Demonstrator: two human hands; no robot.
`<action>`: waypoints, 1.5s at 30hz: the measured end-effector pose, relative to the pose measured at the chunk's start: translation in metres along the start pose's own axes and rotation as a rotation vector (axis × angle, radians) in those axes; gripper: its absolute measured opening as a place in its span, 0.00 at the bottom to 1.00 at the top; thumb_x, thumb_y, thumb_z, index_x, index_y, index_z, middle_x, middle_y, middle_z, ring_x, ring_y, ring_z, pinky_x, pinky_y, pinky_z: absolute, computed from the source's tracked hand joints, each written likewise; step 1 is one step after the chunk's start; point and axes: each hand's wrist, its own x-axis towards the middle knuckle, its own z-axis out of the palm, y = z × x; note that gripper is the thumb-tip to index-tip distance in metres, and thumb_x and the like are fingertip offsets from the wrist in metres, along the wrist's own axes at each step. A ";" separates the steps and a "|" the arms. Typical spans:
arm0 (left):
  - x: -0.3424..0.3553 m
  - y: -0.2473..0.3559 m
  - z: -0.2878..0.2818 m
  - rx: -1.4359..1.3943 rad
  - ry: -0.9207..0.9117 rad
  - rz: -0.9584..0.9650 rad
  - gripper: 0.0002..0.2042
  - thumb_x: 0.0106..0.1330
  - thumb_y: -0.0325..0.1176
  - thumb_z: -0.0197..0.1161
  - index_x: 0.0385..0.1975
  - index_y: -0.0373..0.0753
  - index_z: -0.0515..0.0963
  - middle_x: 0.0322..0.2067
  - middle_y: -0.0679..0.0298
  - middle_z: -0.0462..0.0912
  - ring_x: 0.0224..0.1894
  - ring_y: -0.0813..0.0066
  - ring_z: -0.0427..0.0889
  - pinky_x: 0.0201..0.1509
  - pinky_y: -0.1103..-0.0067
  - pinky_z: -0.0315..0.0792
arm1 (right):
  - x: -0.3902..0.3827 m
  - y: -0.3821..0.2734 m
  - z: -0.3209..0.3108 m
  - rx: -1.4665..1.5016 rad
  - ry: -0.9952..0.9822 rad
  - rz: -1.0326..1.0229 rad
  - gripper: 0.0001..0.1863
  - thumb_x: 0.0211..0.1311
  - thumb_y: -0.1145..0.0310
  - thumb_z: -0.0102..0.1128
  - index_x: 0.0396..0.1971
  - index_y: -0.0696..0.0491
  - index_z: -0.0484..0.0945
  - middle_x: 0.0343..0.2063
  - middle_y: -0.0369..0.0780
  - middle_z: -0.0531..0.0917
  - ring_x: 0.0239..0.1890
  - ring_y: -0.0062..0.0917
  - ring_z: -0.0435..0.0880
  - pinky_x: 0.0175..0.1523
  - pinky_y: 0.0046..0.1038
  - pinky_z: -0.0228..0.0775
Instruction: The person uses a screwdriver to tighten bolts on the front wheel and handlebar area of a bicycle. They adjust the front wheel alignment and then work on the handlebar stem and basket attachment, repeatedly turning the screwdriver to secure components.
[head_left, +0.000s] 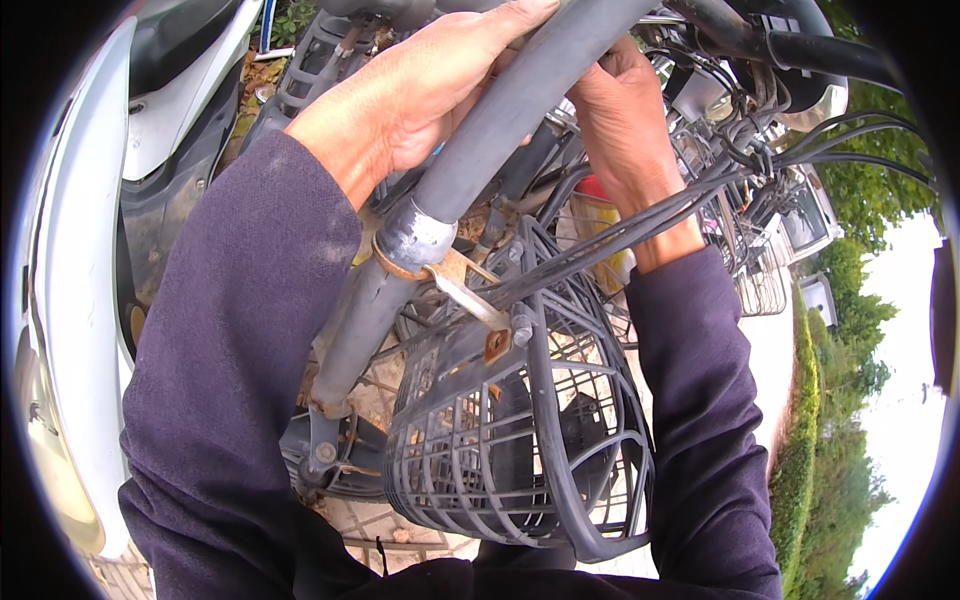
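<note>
A thick grey bike frame tube (510,120) slants across the upper middle between my two hands. My left hand (425,95) lies against its left side, thumb stretched up along it and fingers curled behind it. On the other side, my right hand (620,115) is closed, its bent fingertips behind the tube. Whatever the fingers hold there is hidden. Below my hands, a rusty clamp (400,262) rings the worn silver collar (415,235) of the tube. A metal strip (468,298) runs from it to a dark wire-style basket (470,430).
Black cables (640,228) cross past my right wrist, and a dark handlebar (830,55) spans the upper right. A white scooter body (75,270) stands close on the left. Other parked bikes crowd behind. A hedge (800,440) borders the paving at right.
</note>
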 end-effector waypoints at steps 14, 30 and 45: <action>0.006 -0.005 -0.002 -0.055 0.029 0.001 0.24 0.77 0.56 0.49 0.41 0.39 0.79 0.24 0.70 0.77 0.21 0.82 0.76 0.23 0.78 0.80 | 0.000 -0.001 0.002 0.054 -0.005 -0.090 0.22 0.65 0.68 0.69 0.55 0.61 0.75 0.49 0.40 0.83 0.52 0.21 0.80 0.59 0.25 0.71; 0.010 0.003 0.002 -0.082 0.072 -0.078 0.28 0.76 0.61 0.45 0.37 0.39 0.79 0.22 0.66 0.79 0.18 0.78 0.75 0.18 0.80 0.72 | 0.008 -0.006 -0.012 0.197 -0.299 -0.102 0.27 0.63 0.63 0.72 0.56 0.61 0.75 0.49 0.38 0.83 0.51 0.23 0.81 0.59 0.27 0.72; 0.007 0.001 0.002 -0.037 0.040 -0.072 0.27 0.76 0.60 0.47 0.41 0.39 0.79 0.22 0.69 0.76 0.19 0.80 0.76 0.21 0.79 0.79 | 0.003 0.004 -0.022 0.117 -0.226 -0.080 0.22 0.65 0.65 0.69 0.54 0.59 0.75 0.45 0.38 0.85 0.52 0.24 0.81 0.62 0.34 0.71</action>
